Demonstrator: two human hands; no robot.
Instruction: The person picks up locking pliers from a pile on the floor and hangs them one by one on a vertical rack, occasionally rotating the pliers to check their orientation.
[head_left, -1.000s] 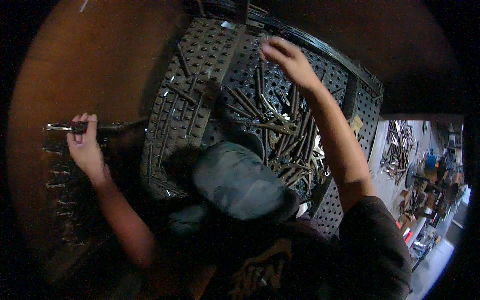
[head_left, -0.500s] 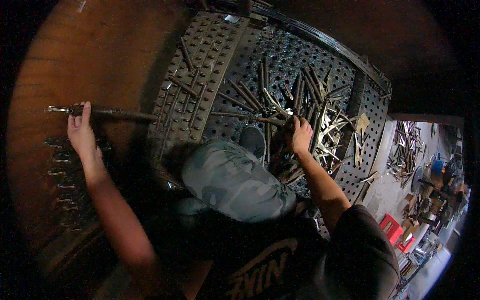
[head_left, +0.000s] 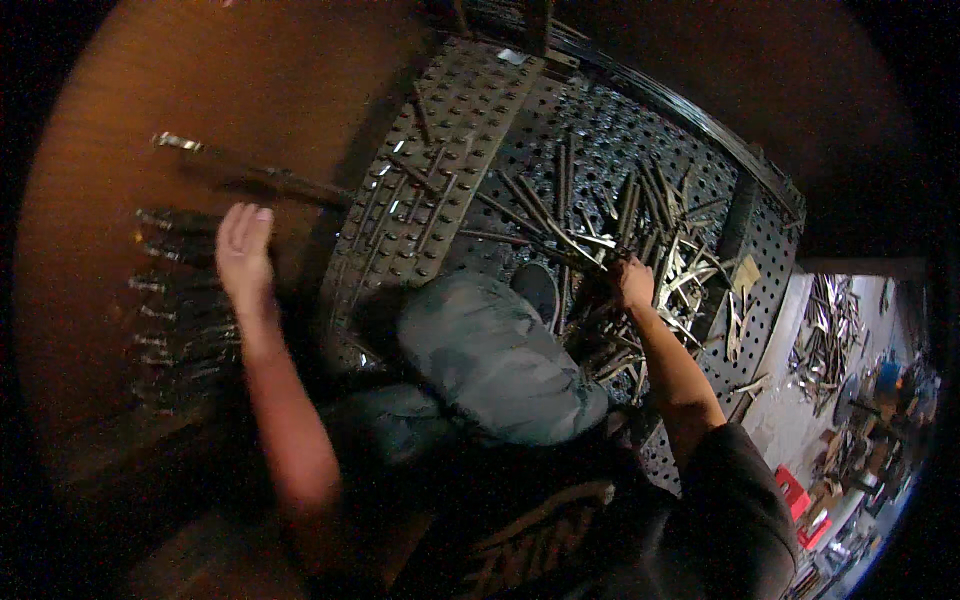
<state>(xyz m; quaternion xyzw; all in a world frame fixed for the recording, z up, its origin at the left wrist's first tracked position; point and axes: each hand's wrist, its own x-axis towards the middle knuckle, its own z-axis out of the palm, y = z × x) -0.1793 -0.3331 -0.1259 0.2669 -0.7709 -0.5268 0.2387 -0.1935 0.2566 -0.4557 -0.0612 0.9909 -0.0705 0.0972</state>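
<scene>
Two hands: left hand (head_left: 244,250) flat and empty just below the long rod (head_left: 250,175); right hand (head_left: 632,282) grips metal strips (head_left: 640,230).

The wall (head_left: 130,130) looked like smooth brown wood with a dull sheen. The rod (head_left: 250,175) sticking out of it was dark metal with a shiny tip, like the rows of pegs (head_left: 165,300) below. The perforated board (head_left: 640,160) was matt grey metal, and the strips (head_left: 650,250) piled on it gleamed pale, bare steel. The knee (head_left: 490,355) wore soft, faded grey cloth. The sleeve (head_left: 735,510) was dark matt cloth.
</scene>
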